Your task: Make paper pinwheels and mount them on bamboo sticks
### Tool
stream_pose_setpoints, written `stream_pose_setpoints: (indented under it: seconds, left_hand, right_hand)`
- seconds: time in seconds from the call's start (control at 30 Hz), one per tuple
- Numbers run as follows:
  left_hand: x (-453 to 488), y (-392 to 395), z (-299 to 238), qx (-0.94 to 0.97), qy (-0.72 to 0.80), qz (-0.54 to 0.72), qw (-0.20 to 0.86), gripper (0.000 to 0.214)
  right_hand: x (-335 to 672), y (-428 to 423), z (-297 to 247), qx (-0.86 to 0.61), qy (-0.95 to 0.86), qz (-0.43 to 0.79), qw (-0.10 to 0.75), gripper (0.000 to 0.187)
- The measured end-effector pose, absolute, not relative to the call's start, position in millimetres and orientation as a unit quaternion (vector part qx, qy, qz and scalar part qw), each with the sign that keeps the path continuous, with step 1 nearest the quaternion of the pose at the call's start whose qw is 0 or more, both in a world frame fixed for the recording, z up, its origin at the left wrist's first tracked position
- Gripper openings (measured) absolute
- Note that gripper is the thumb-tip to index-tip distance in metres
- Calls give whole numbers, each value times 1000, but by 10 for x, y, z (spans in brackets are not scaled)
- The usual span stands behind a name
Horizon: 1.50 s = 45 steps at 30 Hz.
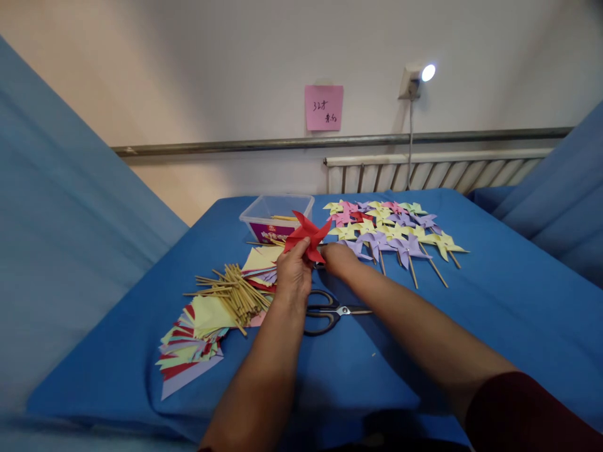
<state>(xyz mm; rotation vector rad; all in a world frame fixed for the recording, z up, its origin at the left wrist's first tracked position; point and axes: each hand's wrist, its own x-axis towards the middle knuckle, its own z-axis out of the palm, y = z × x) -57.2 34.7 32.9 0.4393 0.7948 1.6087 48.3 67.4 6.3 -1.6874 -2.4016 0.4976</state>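
Note:
A red paper pinwheel (pixel 308 237) is in my left hand (pixel 293 267), the thumb pressed on its front near the middle. Close on its right is my right hand (pixel 338 258), curled with its fingers turned away from view; a small dark thing shows at its fingertips, but I cannot make out what it is. Below both hands lie scissors (pixel 342 310) with dark handles, the blades pointing right and partly under my right forearm. To the left is a loose pile of thin wooden sticks (pixel 240 292), beside stacked coloured paper sheets (pixel 261 260).
Finished pinwheels (pixel 377 229) in several colours lie in rows at the back right, sticks attached. A clear plastic box (pixel 277 202) with sticks inside stands at the back. Fanned paper (pixel 193 345) lies front left on the blue tablecloth (pixel 499 301). Blue curtains hang on both sides.

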Motion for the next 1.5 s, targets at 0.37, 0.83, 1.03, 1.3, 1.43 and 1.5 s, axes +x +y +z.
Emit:
stream_pose_setpoints:
  seconds: [0.37,0.83,1.03,1.3,1.43,1.5]
  left_hand:
    - [-565,330,351,189,343,695,603,25]
    - [-577,341,325,198,343,692,604,27]
    - [-579,348,310,196,349,686,608,27]
    - [-577,348,307,200,346,686,608,27]
    - [-575,347,317,201,348,686,607,26]
    - [-574,345,323,198,349,685,608,26]
  right_hand:
    - [460,608,145,-562,-811,144,75,30]
    - [435,774,56,-555,-817,149,43,31]
    - [453,765,52,-544,-822,156,58,30]
    - [536,697,105,-574,-803,150,62,26]
    - [586,661,90,-599,-782,151,82,20]
    - [605,646,74,-612,-770,154,100,21]
